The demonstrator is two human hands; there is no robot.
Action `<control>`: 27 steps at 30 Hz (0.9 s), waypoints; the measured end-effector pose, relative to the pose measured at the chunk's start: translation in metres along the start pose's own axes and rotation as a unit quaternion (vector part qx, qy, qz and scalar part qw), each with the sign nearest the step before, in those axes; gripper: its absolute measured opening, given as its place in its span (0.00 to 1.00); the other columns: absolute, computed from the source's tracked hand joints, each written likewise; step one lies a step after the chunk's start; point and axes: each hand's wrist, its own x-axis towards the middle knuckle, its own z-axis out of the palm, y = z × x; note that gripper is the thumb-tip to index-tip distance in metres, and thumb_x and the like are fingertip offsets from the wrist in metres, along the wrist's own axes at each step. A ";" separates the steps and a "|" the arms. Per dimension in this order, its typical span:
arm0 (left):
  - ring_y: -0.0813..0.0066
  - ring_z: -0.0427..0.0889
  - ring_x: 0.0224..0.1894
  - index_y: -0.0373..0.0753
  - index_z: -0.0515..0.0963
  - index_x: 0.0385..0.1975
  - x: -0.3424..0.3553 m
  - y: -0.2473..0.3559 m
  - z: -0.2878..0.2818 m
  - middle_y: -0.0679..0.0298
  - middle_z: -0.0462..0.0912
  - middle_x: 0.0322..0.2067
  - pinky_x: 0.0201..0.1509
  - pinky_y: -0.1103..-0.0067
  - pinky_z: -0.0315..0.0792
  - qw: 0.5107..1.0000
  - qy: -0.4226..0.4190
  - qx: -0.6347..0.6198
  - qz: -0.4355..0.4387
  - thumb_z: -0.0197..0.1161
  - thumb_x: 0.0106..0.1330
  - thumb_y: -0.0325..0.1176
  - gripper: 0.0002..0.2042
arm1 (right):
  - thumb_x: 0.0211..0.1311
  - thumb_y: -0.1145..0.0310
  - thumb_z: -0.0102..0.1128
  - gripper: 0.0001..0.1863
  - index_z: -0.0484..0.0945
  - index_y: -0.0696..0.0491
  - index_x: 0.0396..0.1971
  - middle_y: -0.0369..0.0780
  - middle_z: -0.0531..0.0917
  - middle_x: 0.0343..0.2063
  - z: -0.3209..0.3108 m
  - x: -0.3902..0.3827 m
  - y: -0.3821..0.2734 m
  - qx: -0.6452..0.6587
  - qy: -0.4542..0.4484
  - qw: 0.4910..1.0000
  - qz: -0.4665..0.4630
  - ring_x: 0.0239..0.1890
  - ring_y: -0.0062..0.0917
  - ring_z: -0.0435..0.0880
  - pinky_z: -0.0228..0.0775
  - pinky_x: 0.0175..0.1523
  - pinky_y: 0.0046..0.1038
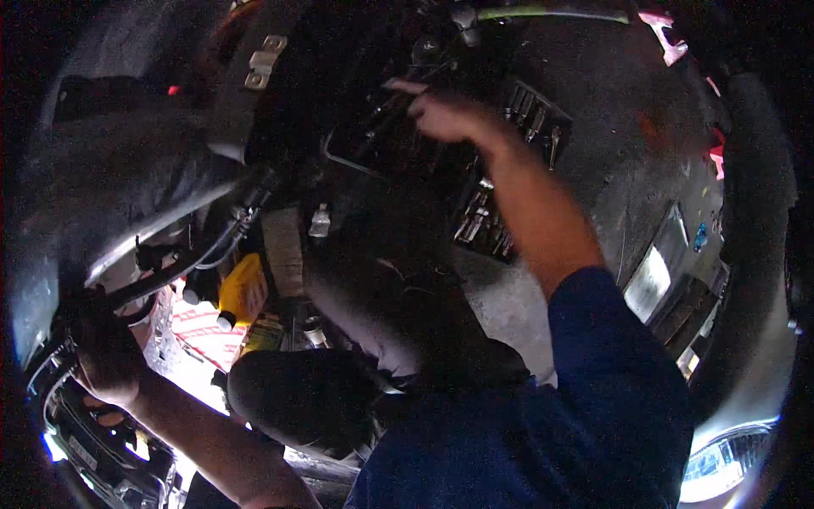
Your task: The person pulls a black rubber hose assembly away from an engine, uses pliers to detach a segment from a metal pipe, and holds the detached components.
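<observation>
My left hand (106, 356) is at the lower left among dark hoses (167, 276) beside a metal edge; its fingers are lost in shadow. My right hand (437, 110) reaches up the middle, slightly blurred, index finger stretched out, holding nothing visible. It is over a dark area with indistinct tools (377, 127), left of an open socket tray (534, 110). A second group of sockets (479, 220) lies below that, partly behind my forearm.
A yellow bottle (242, 288) lies by a red-and-white box (203, 322) at left. A shiny metal plate (649, 280) is at right, beside a dark curved edge (750, 212). Pink-red stands (666, 38) line the upper right. My bent legs (365, 314) occupy the lower middle.
</observation>
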 end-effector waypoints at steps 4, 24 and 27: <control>0.82 0.68 0.55 0.48 0.69 0.57 -0.005 -0.022 -0.002 0.73 0.72 0.51 0.64 0.79 0.56 0.969 -0.053 0.242 -0.008 0.40 0.73 0.46 0.19 | 0.64 0.63 0.47 0.11 0.78 0.50 0.38 0.38 0.76 0.16 -0.019 0.026 0.078 0.000 0.110 0.981 -0.163 0.16 0.28 0.76 0.69 0.22 0.42; 0.53 0.71 0.57 0.29 0.68 0.54 -0.018 -0.045 0.007 0.49 0.73 0.54 0.67 0.61 0.60 0.821 0.003 -0.549 -0.156 0.42 0.70 0.35 0.19 | 0.63 0.66 0.47 0.16 0.78 0.58 0.45 0.50 0.80 0.44 0.125 0.041 0.077 -0.223 0.161 0.961 0.044 0.49 0.40 0.79 0.71 0.54 0.40; 0.52 0.75 0.52 0.27 0.69 0.51 -0.010 -0.009 0.014 0.48 0.75 0.51 0.62 0.60 0.66 0.883 0.074 -0.430 -0.173 0.46 0.67 0.31 0.17 | 0.64 0.64 0.46 0.17 0.79 0.58 0.43 0.50 0.81 0.44 0.099 0.031 0.037 -0.332 0.000 0.941 0.063 0.49 0.40 0.80 0.72 0.52 0.40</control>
